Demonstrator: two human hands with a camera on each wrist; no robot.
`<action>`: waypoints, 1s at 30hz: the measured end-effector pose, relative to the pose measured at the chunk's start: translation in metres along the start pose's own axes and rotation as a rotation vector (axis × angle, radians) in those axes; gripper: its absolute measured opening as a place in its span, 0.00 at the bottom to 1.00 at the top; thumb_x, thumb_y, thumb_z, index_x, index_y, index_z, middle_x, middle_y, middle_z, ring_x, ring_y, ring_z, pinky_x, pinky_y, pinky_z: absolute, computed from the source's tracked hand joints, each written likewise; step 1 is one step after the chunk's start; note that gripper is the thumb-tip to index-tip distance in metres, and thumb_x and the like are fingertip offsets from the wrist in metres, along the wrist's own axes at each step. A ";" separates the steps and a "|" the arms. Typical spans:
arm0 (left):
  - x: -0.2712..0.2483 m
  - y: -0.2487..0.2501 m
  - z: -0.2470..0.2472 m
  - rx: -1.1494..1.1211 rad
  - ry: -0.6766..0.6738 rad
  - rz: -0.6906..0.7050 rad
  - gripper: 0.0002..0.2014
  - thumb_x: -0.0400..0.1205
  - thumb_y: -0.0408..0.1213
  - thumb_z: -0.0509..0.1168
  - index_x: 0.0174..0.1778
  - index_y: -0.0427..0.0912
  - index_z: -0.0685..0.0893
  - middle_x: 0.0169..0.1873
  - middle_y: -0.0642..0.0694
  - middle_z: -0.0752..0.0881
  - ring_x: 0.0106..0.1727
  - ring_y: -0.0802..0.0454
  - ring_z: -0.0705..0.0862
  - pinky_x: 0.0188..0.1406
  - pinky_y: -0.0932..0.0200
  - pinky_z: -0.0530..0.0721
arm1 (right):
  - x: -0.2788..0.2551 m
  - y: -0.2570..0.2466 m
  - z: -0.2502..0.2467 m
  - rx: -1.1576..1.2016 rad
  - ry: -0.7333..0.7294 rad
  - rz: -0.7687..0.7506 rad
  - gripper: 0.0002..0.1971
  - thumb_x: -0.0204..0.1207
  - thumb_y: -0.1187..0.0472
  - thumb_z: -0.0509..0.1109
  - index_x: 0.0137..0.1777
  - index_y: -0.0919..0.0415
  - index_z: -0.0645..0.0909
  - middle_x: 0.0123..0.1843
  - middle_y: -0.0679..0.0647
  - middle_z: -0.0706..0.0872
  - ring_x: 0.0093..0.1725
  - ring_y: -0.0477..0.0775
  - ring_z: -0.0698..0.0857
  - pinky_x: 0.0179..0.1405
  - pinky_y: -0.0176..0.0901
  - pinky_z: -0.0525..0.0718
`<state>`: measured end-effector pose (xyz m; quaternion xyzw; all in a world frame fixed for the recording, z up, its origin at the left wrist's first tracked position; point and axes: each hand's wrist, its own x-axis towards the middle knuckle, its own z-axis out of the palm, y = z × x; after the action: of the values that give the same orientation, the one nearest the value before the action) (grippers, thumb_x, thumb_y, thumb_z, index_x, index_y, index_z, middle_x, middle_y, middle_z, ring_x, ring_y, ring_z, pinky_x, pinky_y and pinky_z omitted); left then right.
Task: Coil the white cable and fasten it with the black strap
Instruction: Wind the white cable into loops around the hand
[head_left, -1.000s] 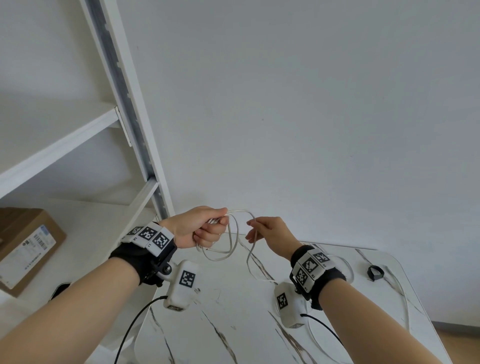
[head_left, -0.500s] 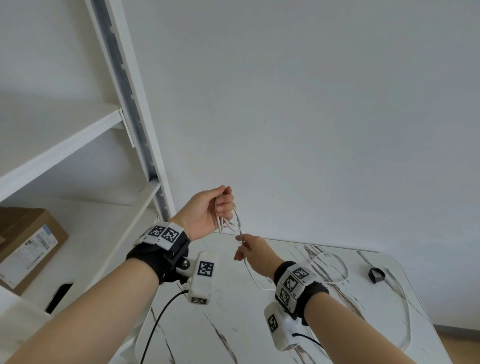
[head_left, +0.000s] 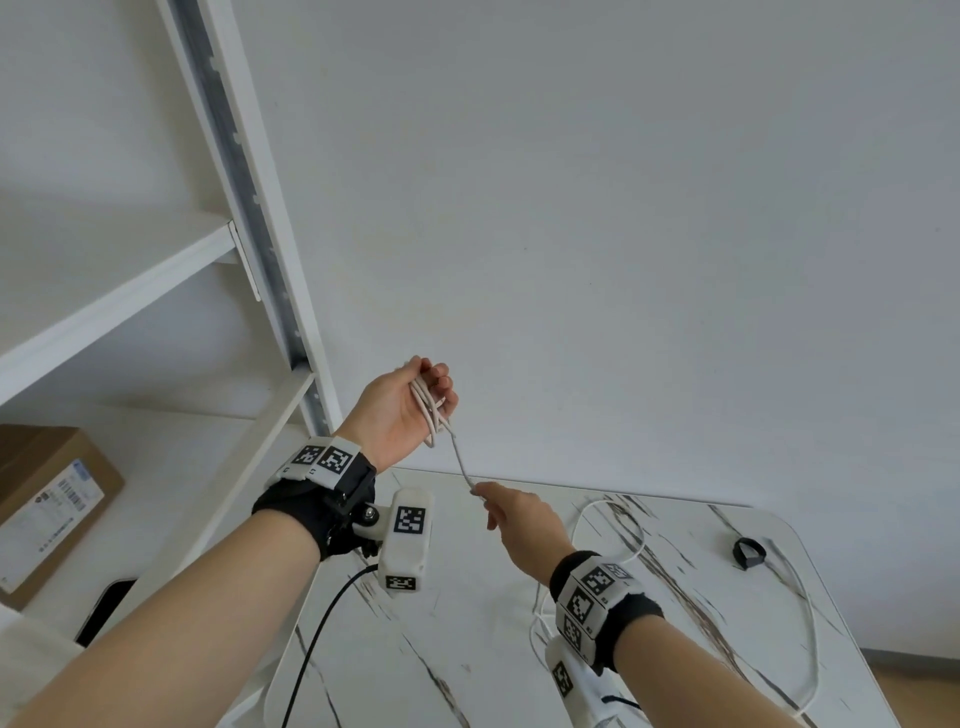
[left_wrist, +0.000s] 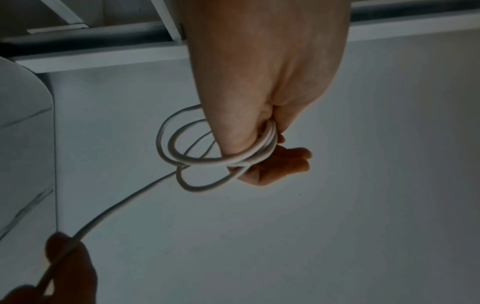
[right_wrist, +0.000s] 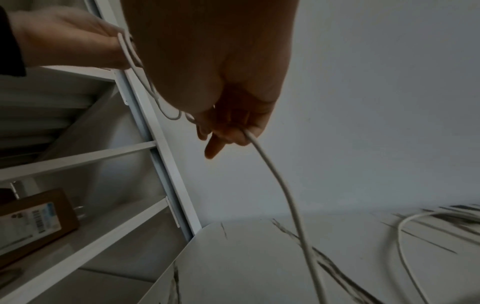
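Note:
My left hand (head_left: 415, 400) is raised above the table's far left corner and grips several small loops of the white cable (left_wrist: 182, 152) between thumb and fingers. From the loops the white cable (head_left: 460, 460) runs taut down to my right hand (head_left: 498, 506), which pinches it lower and to the right. Past that hand the cable (right_wrist: 283, 185) drops to the marble table (head_left: 467, 649) and trails in a wide curve (head_left: 808, 623) along the right side. The black strap (head_left: 749, 552) lies as a small ring at the table's far right corner, away from both hands.
A white metal shelf unit (head_left: 260, 249) stands at the left, close to my left hand, with a brown cardboard box (head_left: 47, 504) on a lower shelf. A dark flat object (head_left: 104, 608) lies on the shelf near the table edge. A plain white wall rises behind the table.
My left hand has risen with the loops gathered tighter in its grip. My right hand has slid down and to the right along the cable, drawing that stretch taut.

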<state>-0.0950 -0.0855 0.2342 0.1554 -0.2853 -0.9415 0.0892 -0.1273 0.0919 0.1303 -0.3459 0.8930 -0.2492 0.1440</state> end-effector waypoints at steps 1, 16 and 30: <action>0.001 -0.001 -0.002 0.011 0.015 0.005 0.14 0.87 0.37 0.53 0.37 0.39 0.76 0.31 0.45 0.83 0.30 0.52 0.83 0.38 0.58 0.85 | 0.000 -0.002 -0.001 -0.017 -0.020 -0.013 0.24 0.81 0.70 0.52 0.71 0.46 0.72 0.44 0.45 0.82 0.43 0.48 0.78 0.43 0.42 0.77; 0.003 -0.011 -0.014 0.080 0.112 0.004 0.16 0.88 0.38 0.52 0.36 0.37 0.74 0.26 0.41 0.85 0.29 0.48 0.88 0.41 0.50 0.91 | -0.001 -0.020 -0.022 -0.274 -0.259 -0.164 0.29 0.72 0.75 0.51 0.73 0.55 0.66 0.60 0.57 0.82 0.57 0.63 0.81 0.45 0.51 0.78; 0.001 -0.029 -0.013 0.330 0.147 0.057 0.14 0.89 0.37 0.50 0.38 0.37 0.71 0.33 0.35 0.84 0.39 0.38 0.89 0.55 0.44 0.84 | 0.003 -0.036 -0.041 -0.189 -0.198 -0.307 0.26 0.73 0.77 0.53 0.69 0.61 0.73 0.57 0.60 0.81 0.55 0.60 0.80 0.51 0.49 0.79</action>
<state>-0.0933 -0.0686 0.2075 0.2281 -0.4328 -0.8652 0.1096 -0.1275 0.0809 0.1837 -0.5129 0.8306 -0.1480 0.1584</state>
